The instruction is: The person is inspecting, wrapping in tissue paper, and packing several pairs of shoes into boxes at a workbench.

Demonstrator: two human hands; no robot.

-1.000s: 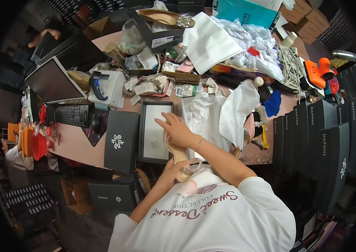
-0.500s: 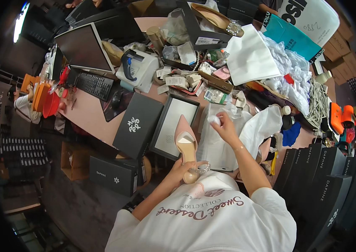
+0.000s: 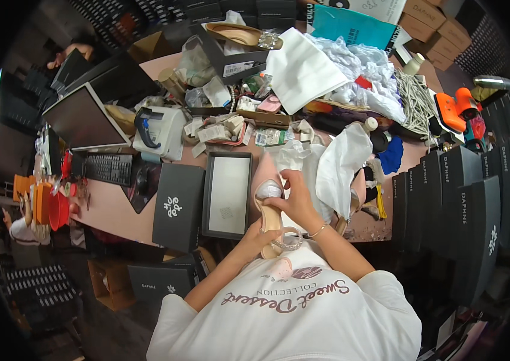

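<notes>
A pink pointed-toe shoe (image 3: 263, 173) with a jewelled ankle strap (image 3: 291, 239) is held in front of my chest, its toe aimed away from me. My left hand (image 3: 257, 242) is closed round its heel end. Inside the toe opening sits a crumpled white paper ball (image 3: 269, 189). My right hand (image 3: 297, 204) grips the shoe's front from the right, its thumb pressed at the paper and its fingers along the outer side. Left of the shoe lies an open dark shoe box (image 3: 231, 191) with a pale inside. Its dark lid (image 3: 178, 207) is beside it.
White tissue sheets (image 3: 344, 171) and another pink shoe (image 3: 357, 186) lie right of my hands. Stacked dark shoe boxes (image 3: 477, 234) stand at the right. A label printer (image 3: 162, 132), keyboard (image 3: 108, 168) and monitor (image 3: 86, 120) fill the left. Crumpled tissue (image 3: 360, 75) heaps at the back.
My right hand has moved from over the tissue sheets to the shoe, and the white paper ball it held is now in the toe opening. The whole view has shifted.
</notes>
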